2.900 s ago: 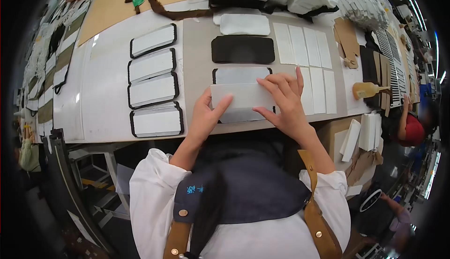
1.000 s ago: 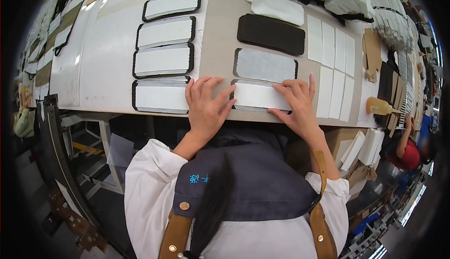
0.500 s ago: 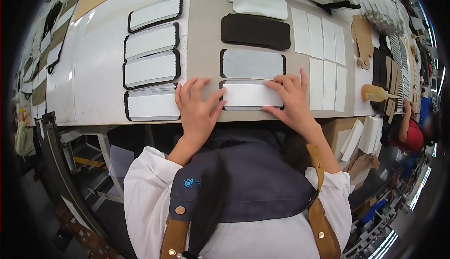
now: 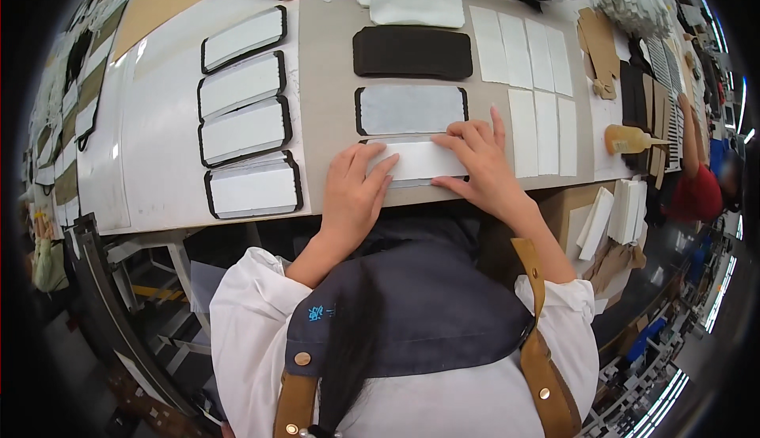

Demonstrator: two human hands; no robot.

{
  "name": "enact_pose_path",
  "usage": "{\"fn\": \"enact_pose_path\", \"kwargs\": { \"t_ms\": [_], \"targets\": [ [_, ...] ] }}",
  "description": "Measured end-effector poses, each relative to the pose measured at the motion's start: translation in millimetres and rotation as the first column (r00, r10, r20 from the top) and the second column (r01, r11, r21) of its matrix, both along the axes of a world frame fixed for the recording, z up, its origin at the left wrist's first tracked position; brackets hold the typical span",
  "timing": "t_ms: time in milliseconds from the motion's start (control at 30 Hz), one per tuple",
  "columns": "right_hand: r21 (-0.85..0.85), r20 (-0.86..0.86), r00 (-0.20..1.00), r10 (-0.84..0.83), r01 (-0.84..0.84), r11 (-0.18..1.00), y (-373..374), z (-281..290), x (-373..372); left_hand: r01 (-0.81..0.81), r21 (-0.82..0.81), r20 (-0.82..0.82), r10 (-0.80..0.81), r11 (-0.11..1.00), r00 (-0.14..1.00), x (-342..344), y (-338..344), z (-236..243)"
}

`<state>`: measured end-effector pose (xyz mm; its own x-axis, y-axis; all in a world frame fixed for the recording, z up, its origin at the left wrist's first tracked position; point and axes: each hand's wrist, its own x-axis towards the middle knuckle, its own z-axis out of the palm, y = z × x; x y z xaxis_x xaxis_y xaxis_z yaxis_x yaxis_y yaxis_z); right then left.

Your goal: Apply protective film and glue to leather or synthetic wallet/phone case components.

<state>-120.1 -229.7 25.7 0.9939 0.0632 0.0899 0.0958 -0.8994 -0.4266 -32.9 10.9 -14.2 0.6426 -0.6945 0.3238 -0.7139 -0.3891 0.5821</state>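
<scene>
A workroom [image 4: 663, 281] surrounds your surface [image 4: 166, 145]; the white strip [image 4: 418, 161] lies between your left grip [image 4: 353, 188] and right grip [image 4: 484, 162] (both spread, touching it).

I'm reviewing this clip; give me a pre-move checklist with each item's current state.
1. Right hand at the white strip's right end: ok, thumb at near edge, fingers at far edge.
2. Left hand at the strip's left end: ok, fingertips there.
3. Strip lying over the near grey panel: ok, grey shows along its near edge.
4. Strip ends lined up with that panel: cannot tell, hands cover them.
5. Strip firmly stuck down: cannot tell.
6. Far grey panel topped with a strip: not ok, none on it.
</scene>
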Motion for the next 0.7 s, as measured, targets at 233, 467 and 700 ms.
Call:
{"fn": "enact_pose_path", "kwargs": {
  "t_ms": [233,467,700],
  "targets": [
    [0.059,0.054,0.989,-0.136,0.133,0.989,-22,11,-14,0.032,-0.020,-0.014,-0.032,0.999,0.999,4,1,-4],
    [0.088,0.067,0.965,-0.254,0.248,0.965,-28,3,-37,0.010,-0.004,-0.030,-0.010,1.000,1.000,3,0,-3],
    [0.053,0.126,0.966,-0.224,0.219,0.974,-14,-7,-38,0.028,-0.009,-0.033,-0.028,1.000,0.999,6,1,-1]
  ]
}}
